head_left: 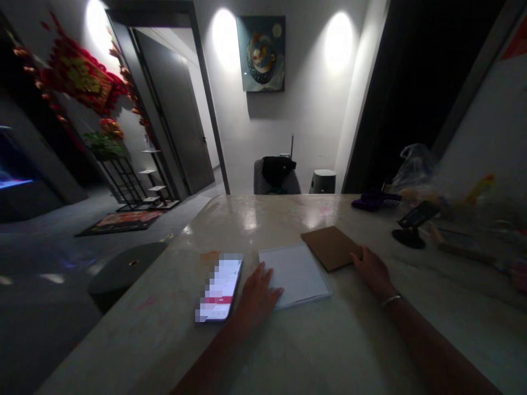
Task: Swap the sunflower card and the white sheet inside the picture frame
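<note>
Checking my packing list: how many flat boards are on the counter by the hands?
2: a white board at the left hand, and a brown board at the right hand. Others may be hidden.

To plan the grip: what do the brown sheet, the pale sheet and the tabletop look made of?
The brown sheet looks like cardboard: matt, uniform tan. The pale sheet could be paper or a plastic sleeve: smooth with a faint sheen, unclear in this light. The tabletop looks like polished stone or a stone laminate: glossy lamp reflections, faint veining.
</note>
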### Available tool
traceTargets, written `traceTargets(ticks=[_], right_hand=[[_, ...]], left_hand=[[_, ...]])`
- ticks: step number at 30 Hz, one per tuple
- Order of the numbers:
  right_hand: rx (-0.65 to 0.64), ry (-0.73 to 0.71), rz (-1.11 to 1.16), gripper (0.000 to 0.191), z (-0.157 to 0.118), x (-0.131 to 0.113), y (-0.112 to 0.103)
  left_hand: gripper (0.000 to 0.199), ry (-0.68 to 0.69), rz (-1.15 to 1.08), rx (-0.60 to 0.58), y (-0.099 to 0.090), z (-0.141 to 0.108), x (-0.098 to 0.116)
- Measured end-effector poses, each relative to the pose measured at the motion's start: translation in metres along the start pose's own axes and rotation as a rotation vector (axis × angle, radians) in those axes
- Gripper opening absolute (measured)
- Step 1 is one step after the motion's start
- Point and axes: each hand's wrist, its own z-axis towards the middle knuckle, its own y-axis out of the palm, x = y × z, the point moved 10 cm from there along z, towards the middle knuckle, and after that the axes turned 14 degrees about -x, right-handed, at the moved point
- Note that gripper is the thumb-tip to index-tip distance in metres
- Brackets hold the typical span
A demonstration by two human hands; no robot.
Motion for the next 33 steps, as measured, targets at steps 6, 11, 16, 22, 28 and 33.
traceTargets(ticks=[6,11,16,22,28,33], right_hand=[[0.094,0.039,0.641,0.051,0.001,0.014,-0.005],[0.056,0.042,0.868,0.046,-0.001,0.010,0.010],[-0.085,-0.025,0.962,0.028,-0.004,-0.016,0.032],[0.018,-0.190,0.671,0.036,-0.028,-0.053,-0.003],[-0.081,-0.648,0.203,0.034,-0.078,-0.131,0.001],[-0.209,-0.892,-0.040,0.044,-0.100,-0.159,0.030]], left_hand=[[0.053,-0.015,0.035,-0.010,0.001,0.002,0.001],[0.053,-0.012,0.029,-0.013,0.001,0.002,0.003],[0.054,-0.003,0.021,-0.019,0.001,0.001,0.005],[0.052,-0.006,0.065,-0.014,0.000,0.000,0.005],[0.046,0.038,0.143,0.016,0.000,0.001,0.006],[0.041,0.059,0.166,0.060,-0.005,0.004,0.009]])
